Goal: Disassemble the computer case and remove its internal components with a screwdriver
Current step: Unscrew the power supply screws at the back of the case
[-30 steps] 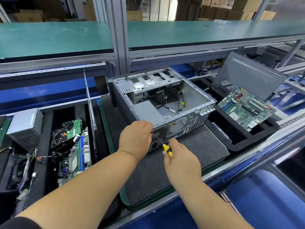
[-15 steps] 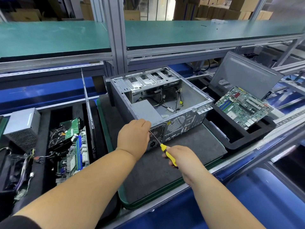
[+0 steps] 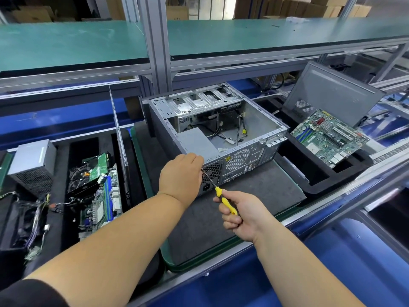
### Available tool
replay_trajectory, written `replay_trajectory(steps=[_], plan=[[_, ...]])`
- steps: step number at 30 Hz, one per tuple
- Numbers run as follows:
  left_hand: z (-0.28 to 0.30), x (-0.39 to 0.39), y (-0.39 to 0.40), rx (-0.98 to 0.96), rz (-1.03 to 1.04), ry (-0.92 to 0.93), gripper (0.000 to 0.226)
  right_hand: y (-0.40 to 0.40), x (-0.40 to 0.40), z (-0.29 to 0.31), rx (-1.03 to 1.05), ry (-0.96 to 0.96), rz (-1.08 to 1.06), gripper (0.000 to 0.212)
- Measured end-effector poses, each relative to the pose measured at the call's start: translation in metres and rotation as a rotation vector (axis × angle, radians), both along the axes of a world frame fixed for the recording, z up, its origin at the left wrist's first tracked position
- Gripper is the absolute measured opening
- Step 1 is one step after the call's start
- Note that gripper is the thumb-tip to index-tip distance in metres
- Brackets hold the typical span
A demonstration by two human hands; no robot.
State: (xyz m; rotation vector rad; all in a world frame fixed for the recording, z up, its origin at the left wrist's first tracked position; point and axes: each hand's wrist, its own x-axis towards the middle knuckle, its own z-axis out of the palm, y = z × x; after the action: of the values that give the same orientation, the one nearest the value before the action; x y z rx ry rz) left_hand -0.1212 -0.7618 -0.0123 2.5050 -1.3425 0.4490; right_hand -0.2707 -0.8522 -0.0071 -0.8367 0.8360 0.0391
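The computer case was seen lying open-side up on the grey mat towards the middle of the counter, its rear panel turned to the counter's near edge; the power supply was still seated in the near left corner of the case, with loose cables behind it. The left hand was pressed against that rear corner, its fingers curled shut over the spot where the tip met the panel; whether a screw was pinched there could not be told. The right hand was closed around the yellow handle of the screwdriver, the shaft angled up to the panel. The case was judged stiff sheet metal, fairly light now, with sharp folded edges; it would best be steadied by its outer walls. The power supply was judged dense and boxy; it should be lifted by its flat sides, never by the cables.
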Motion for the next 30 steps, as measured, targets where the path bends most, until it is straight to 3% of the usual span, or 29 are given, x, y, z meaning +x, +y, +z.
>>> replay_trajectory(steps=[13, 20, 22, 24, 30], plan=[[-0.002, 0.001, -0.001, 0.018, 0.009, 0.012, 0.017, 0.021, 0.000, -0.001, -1.600, 0.336, 0.271, 0.018], [-0.001, 0.001, 0.000, 0.014, 0.008, 0.017, 0.016, 0.027, -0.004, 0.004, -1.979, 0.271, 0.227, 0.024], [-0.001, 0.001, -0.001, 0.015, 0.009, 0.019, 0.016, 0.027, -0.004, 0.005, -2.050, 0.269, 0.174, 0.028], [-0.002, 0.001, -0.001, 0.019, 0.007, 0.013, 0.017, 0.026, -0.003, 0.003, -1.977, 0.264, 0.136, 0.022], [0.000, 0.001, 0.000, 0.020, 0.004, 0.004, 0.014, 0.013, -0.002, 0.000, -1.365, 0.240, 0.187, 0.020]])
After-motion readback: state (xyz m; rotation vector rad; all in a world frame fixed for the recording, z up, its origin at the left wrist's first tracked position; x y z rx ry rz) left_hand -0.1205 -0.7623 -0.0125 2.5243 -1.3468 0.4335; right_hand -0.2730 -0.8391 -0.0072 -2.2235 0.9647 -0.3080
